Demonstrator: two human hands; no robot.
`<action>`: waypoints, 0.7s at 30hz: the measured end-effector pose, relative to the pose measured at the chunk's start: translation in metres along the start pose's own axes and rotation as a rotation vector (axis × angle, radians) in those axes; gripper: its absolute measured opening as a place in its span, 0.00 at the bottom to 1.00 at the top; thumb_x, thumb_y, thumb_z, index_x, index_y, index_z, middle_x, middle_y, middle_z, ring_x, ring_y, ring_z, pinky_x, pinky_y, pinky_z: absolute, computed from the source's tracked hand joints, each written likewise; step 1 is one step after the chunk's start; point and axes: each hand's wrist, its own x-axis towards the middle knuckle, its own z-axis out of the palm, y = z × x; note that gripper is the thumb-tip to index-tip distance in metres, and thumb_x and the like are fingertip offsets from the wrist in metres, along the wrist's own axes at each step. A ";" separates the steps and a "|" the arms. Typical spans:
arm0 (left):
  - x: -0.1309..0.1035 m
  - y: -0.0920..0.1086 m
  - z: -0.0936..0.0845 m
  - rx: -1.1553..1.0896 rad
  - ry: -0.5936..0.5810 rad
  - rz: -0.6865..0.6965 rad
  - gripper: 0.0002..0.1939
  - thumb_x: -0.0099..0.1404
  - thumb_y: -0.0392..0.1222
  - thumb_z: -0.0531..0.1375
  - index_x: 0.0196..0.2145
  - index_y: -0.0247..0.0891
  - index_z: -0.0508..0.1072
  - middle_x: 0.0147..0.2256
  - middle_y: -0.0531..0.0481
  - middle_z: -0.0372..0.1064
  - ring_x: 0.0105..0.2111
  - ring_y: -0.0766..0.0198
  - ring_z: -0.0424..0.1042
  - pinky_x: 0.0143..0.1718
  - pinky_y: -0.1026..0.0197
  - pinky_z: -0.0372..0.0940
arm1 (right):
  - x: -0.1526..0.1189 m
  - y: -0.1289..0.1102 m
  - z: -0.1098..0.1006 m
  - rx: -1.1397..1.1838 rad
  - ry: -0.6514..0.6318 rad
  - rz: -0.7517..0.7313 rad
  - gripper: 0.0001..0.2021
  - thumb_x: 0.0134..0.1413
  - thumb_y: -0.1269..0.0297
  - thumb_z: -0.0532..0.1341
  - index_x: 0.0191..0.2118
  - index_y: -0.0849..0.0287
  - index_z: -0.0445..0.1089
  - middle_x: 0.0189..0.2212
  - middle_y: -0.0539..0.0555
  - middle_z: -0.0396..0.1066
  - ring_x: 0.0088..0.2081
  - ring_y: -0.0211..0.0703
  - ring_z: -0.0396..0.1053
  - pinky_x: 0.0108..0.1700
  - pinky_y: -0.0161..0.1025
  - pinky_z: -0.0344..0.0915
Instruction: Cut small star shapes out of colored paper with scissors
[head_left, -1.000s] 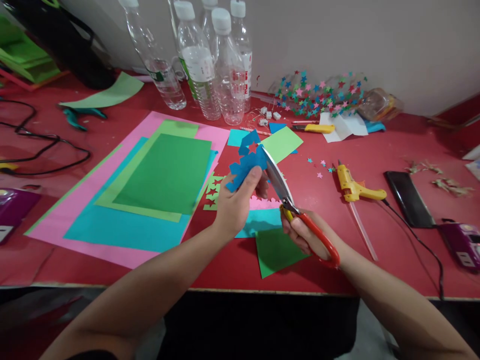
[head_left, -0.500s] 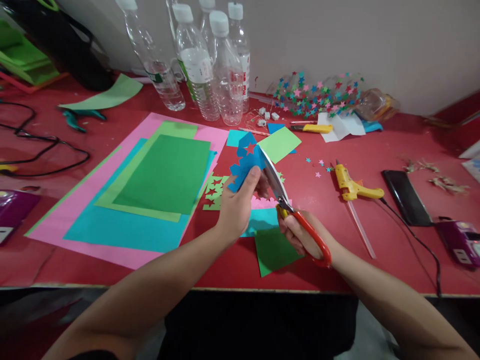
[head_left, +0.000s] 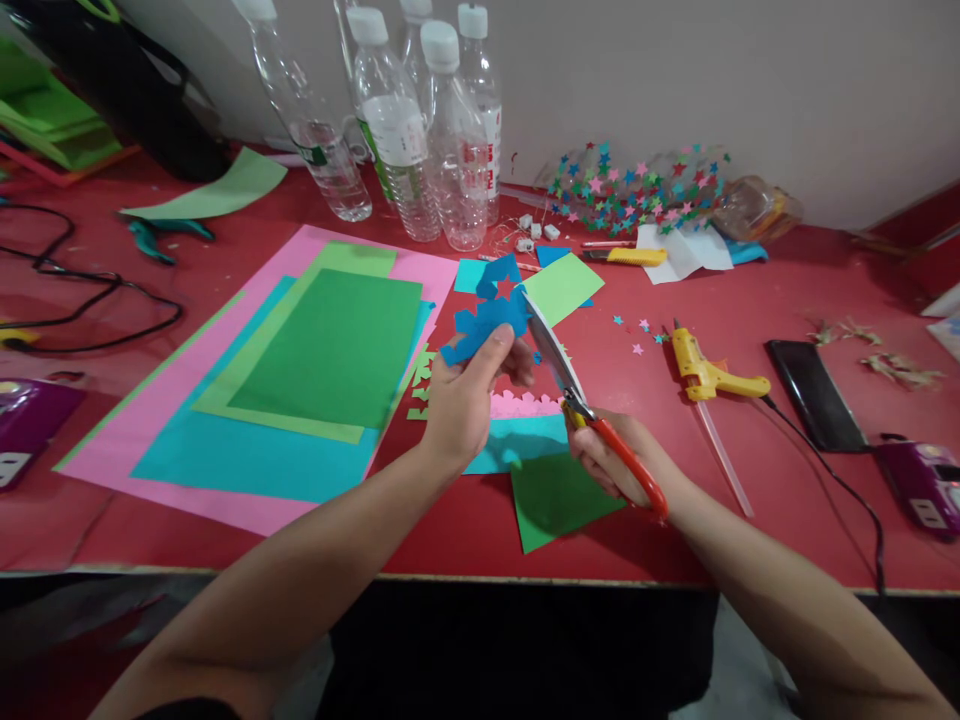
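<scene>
My left hand (head_left: 469, 390) pinches a blue paper piece (head_left: 484, 320) with a star-shaped hole and jagged cut edges. My right hand (head_left: 619, 450) is wrapped round the red handles of the scissors (head_left: 562, 365), whose blades point up and left beside the blue paper's right edge. Beneath the hands lie a pink strip with cut edges (head_left: 525, 405), a light-blue sheet (head_left: 517, 445) and a dark green square (head_left: 559, 505). A few small paper stars (head_left: 637, 349) lie to the right of the scissors.
Large coloured sheets (head_left: 330, 345) are stacked at left. Plastic bottles (head_left: 457, 160) stand behind. At right lie a yellow glue gun (head_left: 709, 370), a black phone (head_left: 816, 395) and a purple box (head_left: 919, 485). A yellow cutter (head_left: 636, 257) lies near star-covered clear plastic (head_left: 637, 190).
The blue paper in my left hand has turned and tilted, with its lower part swung left. My right hand and the scissors have shifted slightly right.
</scene>
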 end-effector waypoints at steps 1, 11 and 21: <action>0.001 0.001 -0.001 0.008 0.008 -0.007 0.12 0.61 0.47 0.61 0.24 0.38 0.72 0.22 0.53 0.71 0.22 0.71 0.69 0.24 0.65 0.66 | 0.000 0.000 -0.001 -0.019 0.008 -0.011 0.18 0.56 0.48 0.55 0.24 0.56 0.55 0.12 0.42 0.52 0.13 0.31 0.50 0.16 0.32 0.48; 0.015 0.007 -0.008 0.076 0.006 -0.047 0.11 0.62 0.45 0.60 0.26 0.36 0.72 0.23 0.51 0.72 0.22 0.69 0.72 0.24 0.65 0.66 | 0.004 0.002 -0.007 -0.133 0.053 -0.087 0.19 0.56 0.47 0.55 0.24 0.56 0.53 0.15 0.44 0.52 0.16 0.32 0.51 0.19 0.33 0.45; 0.021 0.006 -0.010 0.020 0.010 -0.017 0.03 0.60 0.38 0.61 0.30 0.38 0.70 0.24 0.56 0.68 0.22 0.74 0.67 0.25 0.69 0.63 | 0.007 0.001 -0.009 -0.175 0.051 -0.081 0.20 0.56 0.47 0.55 0.24 0.56 0.53 0.15 0.44 0.52 0.17 0.32 0.51 0.20 0.33 0.45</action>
